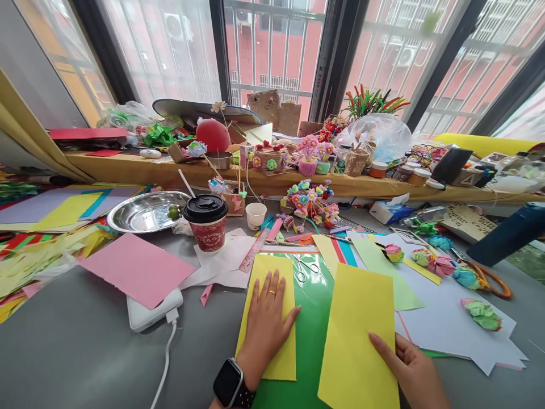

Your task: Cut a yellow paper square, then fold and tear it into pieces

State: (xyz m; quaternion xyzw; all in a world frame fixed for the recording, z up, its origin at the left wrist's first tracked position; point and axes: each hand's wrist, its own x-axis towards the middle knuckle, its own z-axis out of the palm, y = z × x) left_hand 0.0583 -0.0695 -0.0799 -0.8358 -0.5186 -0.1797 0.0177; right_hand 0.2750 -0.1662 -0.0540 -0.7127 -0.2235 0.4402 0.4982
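Pointing lengthwise toward twelve, the yellow strip (pixel 284 360) lies under the left hand (pixel 267 325) (fingers apart), the yellow sheet (pixel 357 326) clamped at four o'clock by the right hand's (pixel 411 366) fingers.

First yellow sheet (pixel 286 359): plain rectangular paper at 6 o'clock in the view, long axis toward 12 o'clock. Flat on the green mat (pixel 313 318), face partly covered, lower edge slightly rough. Second yellow sheet (pixel 356 329): matching colour, at 5 o'clock, gripped at its 3 o'clock edge; bottom end out of view. The sheets are apart.
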